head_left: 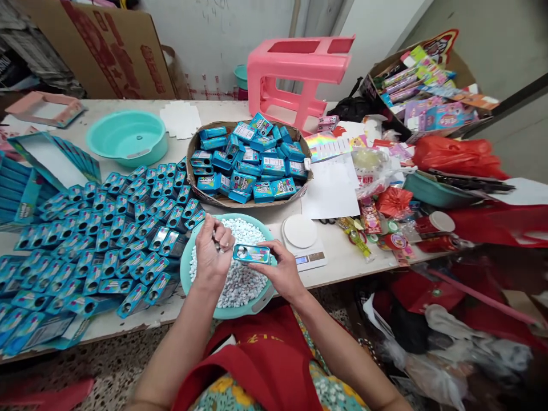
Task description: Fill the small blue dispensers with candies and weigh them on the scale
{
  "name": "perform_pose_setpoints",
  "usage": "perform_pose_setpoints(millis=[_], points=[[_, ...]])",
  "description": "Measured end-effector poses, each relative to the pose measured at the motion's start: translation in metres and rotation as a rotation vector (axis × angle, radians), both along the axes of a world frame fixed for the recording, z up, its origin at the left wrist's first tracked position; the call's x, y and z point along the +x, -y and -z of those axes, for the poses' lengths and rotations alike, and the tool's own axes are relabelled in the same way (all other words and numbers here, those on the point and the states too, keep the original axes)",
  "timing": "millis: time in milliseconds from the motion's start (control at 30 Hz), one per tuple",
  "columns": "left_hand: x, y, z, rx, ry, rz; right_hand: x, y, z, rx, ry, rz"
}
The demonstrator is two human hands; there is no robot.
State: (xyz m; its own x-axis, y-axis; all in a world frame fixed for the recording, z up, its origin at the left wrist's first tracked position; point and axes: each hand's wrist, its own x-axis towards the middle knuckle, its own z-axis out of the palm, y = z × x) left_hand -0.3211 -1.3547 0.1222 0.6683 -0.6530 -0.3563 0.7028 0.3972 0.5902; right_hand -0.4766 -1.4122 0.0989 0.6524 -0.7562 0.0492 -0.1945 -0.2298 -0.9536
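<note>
Over a turquoise basin (185,274) full of small white pebble-like pieces (244,282), my right hand (282,271) grips a small blue box (257,253) by its right end. The box's round hole faces up, with white showing in it. My left hand (213,251) is curled closed just left of the box, with a few white pieces showing among its fingers. Many similar blue boxes (111,234) stand in rows to the left, their holes upward. Behind the basin, a cardboard tray (205,198) holds a heap of blue boxes (261,162).
A white digital scale (302,237) sits right of the basin. Farther back are a turquoise basin (128,134) and a pink stool (295,63) on its side. Wrapped sweets, red bags (460,154) and a carton of colourful packs (436,97) crowd the right.
</note>
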Motion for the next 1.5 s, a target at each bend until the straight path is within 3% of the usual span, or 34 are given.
perform_pose_setpoints(millis=[100, 200, 267, 333, 433, 567, 667, 733, 800, 933, 1033, 1133, 1267, 1400, 1500], points=[[0.003, -0.001, 0.016, 0.077, 0.107, -0.048, -0.017, 0.009, 0.0, 0.096, 0.056, 0.009], [0.001, -0.001, 0.054, 0.399, 0.445, -0.151, -0.03, 0.022, -0.002, 0.127, 0.057, 0.019], [-0.004, -0.001, 0.078, 0.684, 0.783, -0.072, -0.039, 0.034, -0.004, 0.145, 0.04, 0.028], [-0.01, -0.003, 0.094, 0.885, 1.129, 0.087, -0.051, 0.051, -0.003, 0.168, 0.04, 0.072], [-0.019, -0.009, 0.101, 1.014, 1.484, 0.241, -0.073, 0.086, 0.008, 0.15, 0.058, 0.182], [-0.025, -0.001, 0.093, 1.136, 1.581, 0.24, -0.1, 0.143, 0.048, 0.093, 0.04, 0.25], [-0.02, 0.04, 0.084, 1.099, 1.559, 0.157, -0.112, 0.176, 0.084, 0.089, 0.038, 0.256], [-0.012, 0.088, 0.079, 1.062, 1.508, 0.169, -0.119, 0.189, 0.102, 0.075, 0.028, 0.247], [-0.002, 0.145, 0.078, 1.088, 1.397, 0.261, -0.126, 0.194, 0.111, 0.017, -0.001, 0.218], [0.014, 0.238, 0.083, 1.121, 0.846, 0.445, -0.144, 0.191, 0.102, -0.155, -0.095, 0.184], [0.022, 0.266, 0.085, 1.079, 0.669, 0.444, -0.163, 0.186, 0.086, -0.219, -0.125, 0.208], [0.03, 0.254, 0.072, 0.987, 0.543, 0.436, -0.182, 0.181, 0.069, -0.258, -0.127, 0.255], [0.023, 0.193, 0.039, 0.788, 0.471, 0.43, -0.186, 0.17, 0.05, -0.246, -0.085, 0.318], [-0.023, 0.12, 0.019, 0.316, 0.479, 0.311, -0.151, 0.149, 0.026, -0.011, 0.02, 0.224], [-0.06, 0.077, 0.018, 0.146, 0.454, 0.331, -0.113, 0.13, 0.01, 0.162, 0.149, 0.066]])
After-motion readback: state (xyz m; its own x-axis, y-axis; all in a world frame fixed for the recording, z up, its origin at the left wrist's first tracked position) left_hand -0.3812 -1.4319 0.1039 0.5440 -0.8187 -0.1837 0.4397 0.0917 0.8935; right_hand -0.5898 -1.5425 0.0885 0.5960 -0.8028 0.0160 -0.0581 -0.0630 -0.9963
